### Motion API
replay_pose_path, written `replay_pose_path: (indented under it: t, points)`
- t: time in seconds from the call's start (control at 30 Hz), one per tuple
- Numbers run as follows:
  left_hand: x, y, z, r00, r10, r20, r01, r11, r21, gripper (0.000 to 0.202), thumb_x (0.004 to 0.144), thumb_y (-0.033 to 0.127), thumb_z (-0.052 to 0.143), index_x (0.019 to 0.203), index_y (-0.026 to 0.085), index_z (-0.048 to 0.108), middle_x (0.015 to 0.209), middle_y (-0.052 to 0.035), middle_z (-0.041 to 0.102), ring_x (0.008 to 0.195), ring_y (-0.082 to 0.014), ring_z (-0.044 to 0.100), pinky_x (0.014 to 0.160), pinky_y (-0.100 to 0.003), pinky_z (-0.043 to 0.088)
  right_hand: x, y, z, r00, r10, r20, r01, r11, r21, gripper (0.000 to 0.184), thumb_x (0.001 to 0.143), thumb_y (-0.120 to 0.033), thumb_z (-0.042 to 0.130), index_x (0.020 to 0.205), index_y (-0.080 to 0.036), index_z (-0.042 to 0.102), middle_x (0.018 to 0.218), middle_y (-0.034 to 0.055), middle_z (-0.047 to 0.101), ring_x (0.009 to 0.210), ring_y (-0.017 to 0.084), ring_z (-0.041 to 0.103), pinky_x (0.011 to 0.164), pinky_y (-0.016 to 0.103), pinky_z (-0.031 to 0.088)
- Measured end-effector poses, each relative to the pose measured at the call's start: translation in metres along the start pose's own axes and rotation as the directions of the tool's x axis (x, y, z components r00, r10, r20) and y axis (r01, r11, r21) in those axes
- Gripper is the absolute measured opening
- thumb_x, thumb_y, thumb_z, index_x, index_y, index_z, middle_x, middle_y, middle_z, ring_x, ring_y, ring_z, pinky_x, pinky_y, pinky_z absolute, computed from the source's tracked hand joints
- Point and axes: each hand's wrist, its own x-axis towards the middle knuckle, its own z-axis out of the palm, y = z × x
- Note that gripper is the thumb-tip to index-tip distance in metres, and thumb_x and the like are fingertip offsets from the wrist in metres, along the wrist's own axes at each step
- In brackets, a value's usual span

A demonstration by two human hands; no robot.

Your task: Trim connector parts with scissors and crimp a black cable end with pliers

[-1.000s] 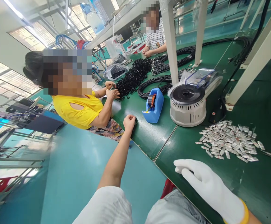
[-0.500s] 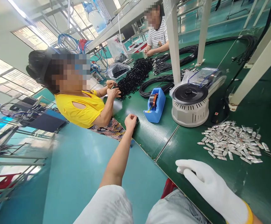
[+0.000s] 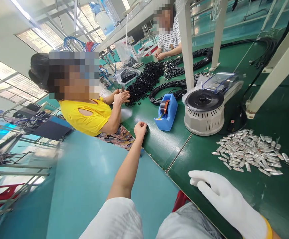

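My left hand [image 3: 140,130] is bare and rests at the table's edge with its fingers curled together. What it holds, if anything, is hidden; a dark patch shows just beside it. To its right stands a blue tape dispenser [image 3: 170,114] with a brown roll of tape. My right hand [image 3: 224,199], in a white glove with a yellow cuff, lies over the green table [image 3: 181,162] near me. Its fingers are stretched out, the thumb close to them, and nothing shows in it. Beyond it is a heap of small silvery flat pieces [image 3: 251,151].
A round grey machine with a black disc [image 3: 204,116] stands behind the heap. Coils of black cable [image 3: 168,93] and a pile of black rings [image 3: 144,81] lie further back. White posts [image 3: 186,49] rise from the table. A co-worker in yellow [image 3: 87,114] sits at left, another in stripes [image 3: 169,39] behind.
The whole view has shifted slightly. The co-worker in yellow has turned their head a little and moved their hands slightly. Both my hands stay in place.
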Motion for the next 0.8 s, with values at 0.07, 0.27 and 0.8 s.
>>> replay_pose_path:
  t: [0.07, 0.27, 0.8]
  points:
    - [-0.0002, 0.0000, -0.0001, 1.000, -0.001, 0.000, 0.001, 1.000, -0.005, 0.033, 0.100, 0.041, 0.065, 0.121, 0.015, 0.067, 0.118, -0.0087, 0.070, 0.101, -0.0198, 0.069, 0.088, -0.040, 0.062, -0.0005, -0.0005, -0.0002, 1.000, 0.010, 0.000, -0.010, 1.000, 0.002, 0.039, 0.102, -0.058, 0.049, 0.128, -0.041, 0.071, 0.137, -0.0036, 0.069, 0.126, 0.017, 0.065, 0.114, 0.029, 0.052]
    - [0.0000, -0.0022, 0.0001, 1.000, -0.005, 0.006, 0.005, 1.000, 0.003, 0.031, 0.099, 0.040, 0.065, 0.117, 0.015, 0.067, 0.115, -0.0081, 0.071, 0.099, -0.0191, 0.070, 0.088, -0.039, 0.061, -0.0001, 0.0014, 0.0010, 0.999, 0.034, 0.009, -0.034, 0.999, 0.007, 0.040, 0.101, -0.061, 0.048, 0.129, -0.042, 0.070, 0.139, -0.0039, 0.067, 0.128, 0.018, 0.063, 0.117, 0.032, 0.051]
    - [-0.0022, 0.0020, -0.0003, 1.000, 0.001, -0.026, -0.002, 1.000, -0.013, 0.031, 0.099, 0.044, 0.065, 0.105, 0.014, 0.069, 0.100, -0.0050, 0.071, 0.088, -0.0162, 0.068, 0.083, -0.036, 0.060, -0.0015, 0.0041, 0.0007, 1.000, 0.023, 0.003, -0.023, 1.000, -0.021, 0.040, 0.102, -0.060, 0.047, 0.130, -0.043, 0.069, 0.139, -0.0051, 0.067, 0.129, 0.016, 0.063, 0.118, 0.029, 0.049]
